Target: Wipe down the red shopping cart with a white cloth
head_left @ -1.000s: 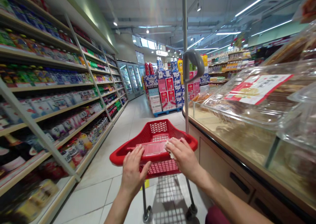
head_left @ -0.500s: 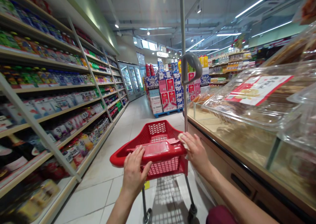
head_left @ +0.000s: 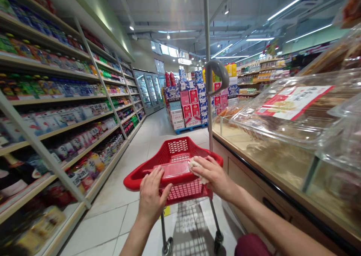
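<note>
A red plastic shopping cart stands in front of me, its basket holding nothing that I can see. My left hand lies over the left part of its handle, the fingers curled across the top and the thumb on the near side. Under my right hand is a crumpled whitish cloth, pressed against the right part of the handle. A flat clear-and-pink panel sits on the handle between both hands. My right palm and part of the cloth are hidden.
Shelves of drinks run along the left. On the right is a glass-edged counter with clear food boxes. A pole with a grey hook rises beside the cart. Stacked cartons stand on a blue pallet ahead, near glass-door fridges.
My right hand has slid left along the handle with the cloth, from its right end to the edge of the panel. My left hand has stayed on the handle.
</note>
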Demonstrator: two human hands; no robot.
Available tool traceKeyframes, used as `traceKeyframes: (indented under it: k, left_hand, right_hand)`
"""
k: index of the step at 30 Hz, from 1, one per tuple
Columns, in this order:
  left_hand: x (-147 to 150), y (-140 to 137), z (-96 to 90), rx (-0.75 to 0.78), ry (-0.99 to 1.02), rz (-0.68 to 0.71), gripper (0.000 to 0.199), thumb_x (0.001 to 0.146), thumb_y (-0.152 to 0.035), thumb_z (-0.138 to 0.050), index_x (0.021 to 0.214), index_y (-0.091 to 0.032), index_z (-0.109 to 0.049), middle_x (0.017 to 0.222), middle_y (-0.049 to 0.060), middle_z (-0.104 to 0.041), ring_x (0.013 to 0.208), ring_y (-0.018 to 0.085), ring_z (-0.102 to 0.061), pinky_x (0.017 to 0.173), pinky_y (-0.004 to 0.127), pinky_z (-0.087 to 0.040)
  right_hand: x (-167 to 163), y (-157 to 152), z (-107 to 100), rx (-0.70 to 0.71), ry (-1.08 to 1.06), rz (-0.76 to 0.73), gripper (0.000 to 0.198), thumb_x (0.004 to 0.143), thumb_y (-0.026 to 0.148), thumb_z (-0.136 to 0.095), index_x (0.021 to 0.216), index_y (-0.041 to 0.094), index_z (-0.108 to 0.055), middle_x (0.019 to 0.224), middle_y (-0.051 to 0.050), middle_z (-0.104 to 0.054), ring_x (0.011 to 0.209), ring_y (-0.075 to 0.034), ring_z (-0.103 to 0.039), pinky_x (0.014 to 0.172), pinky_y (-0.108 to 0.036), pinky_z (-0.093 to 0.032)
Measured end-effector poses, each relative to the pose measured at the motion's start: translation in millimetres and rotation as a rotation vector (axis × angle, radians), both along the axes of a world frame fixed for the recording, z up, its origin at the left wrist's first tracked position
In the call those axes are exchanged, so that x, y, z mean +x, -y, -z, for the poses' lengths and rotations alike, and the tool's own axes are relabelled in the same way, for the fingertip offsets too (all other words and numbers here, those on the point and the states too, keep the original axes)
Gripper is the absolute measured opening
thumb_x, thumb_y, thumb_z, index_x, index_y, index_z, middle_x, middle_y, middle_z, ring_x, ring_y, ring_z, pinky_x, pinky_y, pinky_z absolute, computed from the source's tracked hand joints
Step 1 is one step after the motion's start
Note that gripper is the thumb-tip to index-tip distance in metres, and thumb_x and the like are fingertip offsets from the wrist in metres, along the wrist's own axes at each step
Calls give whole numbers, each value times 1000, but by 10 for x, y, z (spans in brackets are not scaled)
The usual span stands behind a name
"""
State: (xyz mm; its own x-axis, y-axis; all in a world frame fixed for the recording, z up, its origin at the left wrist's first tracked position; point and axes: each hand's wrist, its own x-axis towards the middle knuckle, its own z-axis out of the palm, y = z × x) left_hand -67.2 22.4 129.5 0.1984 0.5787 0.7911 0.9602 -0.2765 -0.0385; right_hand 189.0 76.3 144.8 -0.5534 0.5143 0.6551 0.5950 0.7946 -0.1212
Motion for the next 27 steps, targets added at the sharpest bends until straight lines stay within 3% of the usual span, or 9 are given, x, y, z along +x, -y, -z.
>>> traceKeyframes:
  k: [3, 5, 9, 11, 16, 22, 27]
  left_hand:
    - [22, -6, 4, 2, -6, -5, 43, 76, -35, -48, 115, -17, -43, 117, 11, -53, 109, 23, -47, 92, 41, -32]
    - [39, -8, 5, 13, -8, -6, 42, 76, -35, -48, 114, -16, -43, 117, 11, -53, 109, 23, -46, 92, 42, -31]
    - [32, -1, 5, 19, -2, -11, 43, 76, -35, -48, 114, -16, -43, 117, 12, -53, 109, 24, -46, 92, 42, -31]
    - [12, 11, 5, 1, -11, -16, 44, 76, -35, -48, 115, -16, -42, 118, 12, -52, 109, 24, -46, 93, 42, -31]
    - [22, 28, 10, -19, -17, -36, 44, 77, -36, -46, 117, -17, -41, 118, 12, -52, 110, 23, -45, 93, 42, -30]
    - [93, -3, 15, 21, -25, -37, 43, 77, -36, -46, 116, -17, -41, 117, 12, -52, 109, 24, -47, 92, 42, -31]
    - [122, -6, 12, 8, -28, -35, 44, 77, -35, -47, 116, -16, -42, 117, 12, -52, 109, 24, -46, 92, 42, -31]
  right_hand:
    - [221, -120, 52, 6, -134, 85, 49, 65, 1, -37, 106, 21, -54, 119, -9, -52, 113, -18, -44, 94, -47, -30]
    - [150, -74, 98, 23, -230, 154, 47, 66, 2, -35, 106, 19, -54, 118, -10, -52, 113, -19, -44, 93, -47, -33]
    - [-251, 154, 153, 111, -207, 30, 42, 70, 3, -39, 105, 18, -55, 120, -8, -51, 120, -18, -36, 98, -42, -30]
    - [-284, 170, 151, 122, -195, 27, 43, 69, 1, -39, 106, 18, -55, 120, -8, -51, 120, -19, -35, 98, -43, -29]
    - [-57, 43, 139, 21, -342, 261, 45, 69, 2, -35, 106, 19, -56, 118, -10, -53, 114, -22, -43, 94, -53, -29]
    - [-450, 239, 161, 153, -297, 46, 45, 71, 1, -36, 108, 18, -55, 119, -7, -52, 120, -18, -35, 98, -43, -31]
    - [-263, 120, 180, 117, -331, 206, 51, 68, -1, -34, 112, 16, -51, 121, -11, -50, 117, -20, -40, 96, -47, -31]
